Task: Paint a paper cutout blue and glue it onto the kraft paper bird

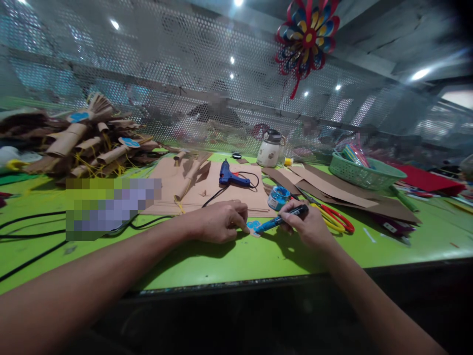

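L. hand (223, 222) w/ fingers curled, index tip at sm. blue-painted card piece (253, 226), can't tell if gripping; R. hand (308, 223) closed round blue/black marker (270, 224); piece on green table (177, 270), nr. blue paint jar (278, 198)

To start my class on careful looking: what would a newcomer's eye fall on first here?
Probably the big red, blue and yellow flower decoration, hanging high and right of centre. Next, perhaps, the bright green table below, with a blue glue gun on brown card. Nearer the viewer, the right hand holds a marker against a small blue-marked piece beside the left hand.
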### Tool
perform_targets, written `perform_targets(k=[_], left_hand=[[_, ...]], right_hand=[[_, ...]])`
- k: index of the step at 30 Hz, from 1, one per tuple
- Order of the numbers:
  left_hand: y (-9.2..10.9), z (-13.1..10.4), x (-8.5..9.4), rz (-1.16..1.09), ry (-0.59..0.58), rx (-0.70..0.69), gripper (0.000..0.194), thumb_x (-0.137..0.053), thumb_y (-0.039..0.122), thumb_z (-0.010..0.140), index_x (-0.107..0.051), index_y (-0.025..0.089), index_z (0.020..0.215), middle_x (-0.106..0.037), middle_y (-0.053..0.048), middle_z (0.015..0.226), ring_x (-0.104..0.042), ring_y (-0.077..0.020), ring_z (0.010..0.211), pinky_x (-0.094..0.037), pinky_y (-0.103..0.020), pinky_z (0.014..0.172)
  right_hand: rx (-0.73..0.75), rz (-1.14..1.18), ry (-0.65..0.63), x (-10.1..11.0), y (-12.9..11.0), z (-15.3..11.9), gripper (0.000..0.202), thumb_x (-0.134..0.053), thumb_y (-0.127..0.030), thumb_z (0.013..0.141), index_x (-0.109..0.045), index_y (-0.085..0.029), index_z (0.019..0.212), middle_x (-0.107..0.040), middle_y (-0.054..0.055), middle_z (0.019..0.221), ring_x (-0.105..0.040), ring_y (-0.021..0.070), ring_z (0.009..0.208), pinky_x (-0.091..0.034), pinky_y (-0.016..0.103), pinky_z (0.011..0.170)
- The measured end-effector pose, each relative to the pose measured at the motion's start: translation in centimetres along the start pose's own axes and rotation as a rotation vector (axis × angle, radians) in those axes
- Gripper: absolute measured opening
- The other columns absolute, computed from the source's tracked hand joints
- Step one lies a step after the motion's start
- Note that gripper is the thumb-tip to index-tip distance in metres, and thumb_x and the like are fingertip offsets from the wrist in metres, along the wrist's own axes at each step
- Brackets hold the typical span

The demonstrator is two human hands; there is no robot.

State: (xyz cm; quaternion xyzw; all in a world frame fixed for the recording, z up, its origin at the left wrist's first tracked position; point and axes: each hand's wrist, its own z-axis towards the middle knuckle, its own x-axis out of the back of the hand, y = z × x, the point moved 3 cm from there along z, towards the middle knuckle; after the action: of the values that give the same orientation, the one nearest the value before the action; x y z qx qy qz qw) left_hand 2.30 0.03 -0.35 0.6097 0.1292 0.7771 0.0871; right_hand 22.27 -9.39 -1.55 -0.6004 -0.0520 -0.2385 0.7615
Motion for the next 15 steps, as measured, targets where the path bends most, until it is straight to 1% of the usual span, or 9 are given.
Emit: perform_targets(k=[4,9,15], left_hand=[[0.06,-0.03,-0.01,0.007,0.002,-0.01,0.045,-0.056,-0.001,0.067,-0.075,0.02,0.102,-0.061,-0.006,0.092,-0.057,-0.0186,0.088,-0.047,-0.027,0.08],[0.05,-0.21,-0.14,0.024,0.004,-0.022,0.045,-0.056,0.001,0.066,-0.075,0.019,0.103,-0.061,-0.006,0.092,-0.057,-0.0188,0.088,-0.047,-0.028,0.08],[0.11,-0.42,-0.19,0.032,-0.001,-0.01,0.048,-0.055,0.001,0.067,-0.074,0.022,0.106,-0.062,-0.006,0.097,-0.058,-0.018,0.087,-0.047,-0.027,0.079]], right_hand=[[-0.009,0.024,0.009,-0.08,-0.14,-0.07,0.015,-0.062,-0.032,0.078,-0.058,-0.018,0.075,-0.057,-0.003,0.051,-0.049,0.0117,0.045,-0.039,0.024,0.047],[0.014,0.101,0.067,-0.03,-0.63,-0.11,0.017,-0.062,-0.033,0.076,-0.055,-0.018,0.072,-0.055,-0.003,0.049,-0.047,0.0109,0.044,-0.037,0.024,0.046],[0.015,0.022,0.057,0.11,-0.76,-0.29,0.016,-0.061,-0.032,0.077,-0.055,-0.018,0.071,-0.053,-0.003,0.048,-0.046,0.0114,0.045,-0.038,0.025,0.047]])
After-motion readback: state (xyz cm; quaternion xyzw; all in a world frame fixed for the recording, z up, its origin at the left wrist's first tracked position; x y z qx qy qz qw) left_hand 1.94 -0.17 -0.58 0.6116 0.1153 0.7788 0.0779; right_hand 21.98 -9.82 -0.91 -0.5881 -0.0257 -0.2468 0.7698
